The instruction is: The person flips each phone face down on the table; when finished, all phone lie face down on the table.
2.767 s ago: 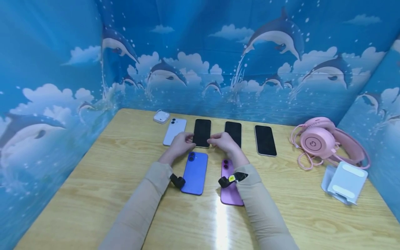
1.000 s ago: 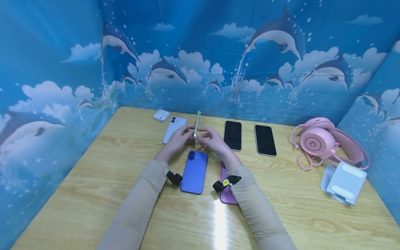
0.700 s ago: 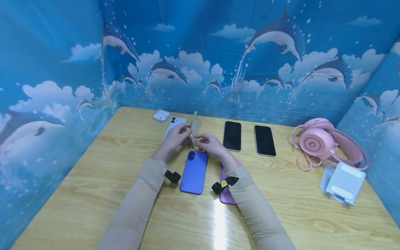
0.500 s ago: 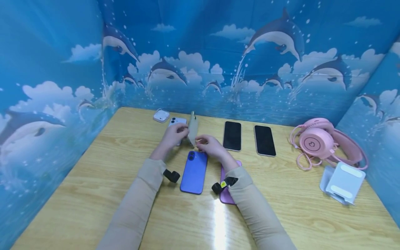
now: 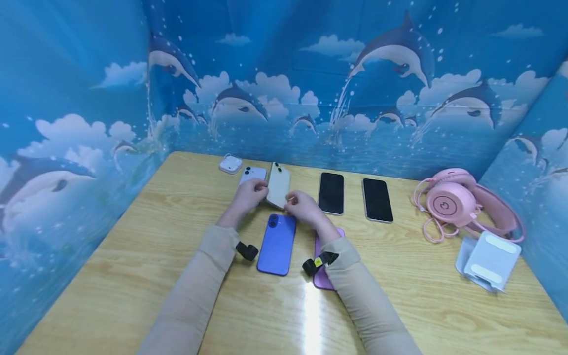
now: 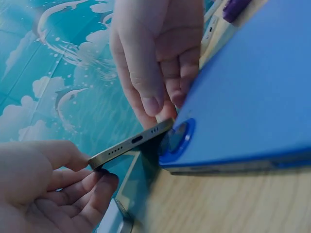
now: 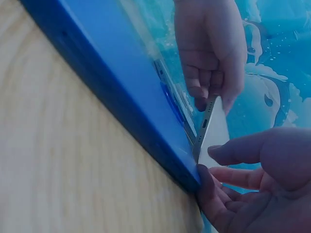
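Both arms wear long beige sleeves [image 5: 201, 276] to the wrists, each wrist carrying a small black camera [image 5: 246, 250] on a strap, the right one [image 5: 316, 263] marked with a yellow tag.

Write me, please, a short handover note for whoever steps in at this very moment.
Hands: left hand and right hand each pinch an edge of the pale green phone, which is tilted, camera side up, not yet flat on the table.
Done, it seems: white phone, blue phone and purple phone lie back up.
Left, probably: lay the pale green phone down; the inner black phone and outer black phone lie screen up.
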Motion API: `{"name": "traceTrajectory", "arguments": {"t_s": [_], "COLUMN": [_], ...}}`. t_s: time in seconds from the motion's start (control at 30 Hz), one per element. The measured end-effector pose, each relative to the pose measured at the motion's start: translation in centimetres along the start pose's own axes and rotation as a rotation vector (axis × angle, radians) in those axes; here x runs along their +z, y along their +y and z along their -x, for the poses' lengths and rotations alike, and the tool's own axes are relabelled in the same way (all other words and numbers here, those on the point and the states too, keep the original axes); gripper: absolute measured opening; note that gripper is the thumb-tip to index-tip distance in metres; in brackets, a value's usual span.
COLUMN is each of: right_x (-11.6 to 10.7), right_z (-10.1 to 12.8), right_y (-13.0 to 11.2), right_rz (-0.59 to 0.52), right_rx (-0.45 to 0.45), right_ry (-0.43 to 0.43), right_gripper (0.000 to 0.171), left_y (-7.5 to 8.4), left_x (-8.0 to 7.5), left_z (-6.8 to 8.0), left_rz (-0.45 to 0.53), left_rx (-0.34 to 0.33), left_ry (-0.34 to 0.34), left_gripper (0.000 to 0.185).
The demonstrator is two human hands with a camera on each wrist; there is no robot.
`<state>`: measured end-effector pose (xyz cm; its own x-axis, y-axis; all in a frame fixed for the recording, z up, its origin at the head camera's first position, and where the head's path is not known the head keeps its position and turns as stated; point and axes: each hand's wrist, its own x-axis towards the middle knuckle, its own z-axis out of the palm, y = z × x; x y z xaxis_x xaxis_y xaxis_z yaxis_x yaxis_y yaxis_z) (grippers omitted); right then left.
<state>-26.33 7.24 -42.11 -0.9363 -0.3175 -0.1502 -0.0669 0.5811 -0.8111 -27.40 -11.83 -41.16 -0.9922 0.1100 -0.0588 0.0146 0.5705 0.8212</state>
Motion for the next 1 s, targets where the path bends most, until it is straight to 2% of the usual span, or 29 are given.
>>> {"name": "traceTrajectory", "arguments": {"t_s": [0.3, 0.57, 0.67, 0.87, 1.0], "right_x": [-0.9, -1.1, -1.2, -1.7, -2.7], "right_z": [0.1, 0.0, 0.0, 0.3, 0.9], "right_y": [0.1, 0.3, 0.3, 0.3, 0.3], "right_rz": [0.124, 0.157, 0.163, 0.168, 0.092], "right_rx": [0.027, 0.023, 0.024, 0.015, -0.002], "right_ry": [0.028, 0.045, 0.042, 0.011, 0.003], "right_gripper": [0.029, 0.030, 0.029, 0.030, 0.032], "left_y": [-0.3, -0.6, -0.5, -0.4, -0.5], "left_x": [1.3, 1.6, 1.7, 1.8, 1.8], "left_z": [-0.2, -0.4, -0.4, -0.3, -0.1], "left_rz": [-0.183, -0.295, -0.312, -0.297, -0.295], "left_rx": [0.025, 0.071, 0.081, 0.086, 0.107], "left_ry": [-0.090, -0.138, -0.156, -0.140, -0.124], "left_gripper": [0.036, 0.039, 0.043, 0.044, 0.043]}}
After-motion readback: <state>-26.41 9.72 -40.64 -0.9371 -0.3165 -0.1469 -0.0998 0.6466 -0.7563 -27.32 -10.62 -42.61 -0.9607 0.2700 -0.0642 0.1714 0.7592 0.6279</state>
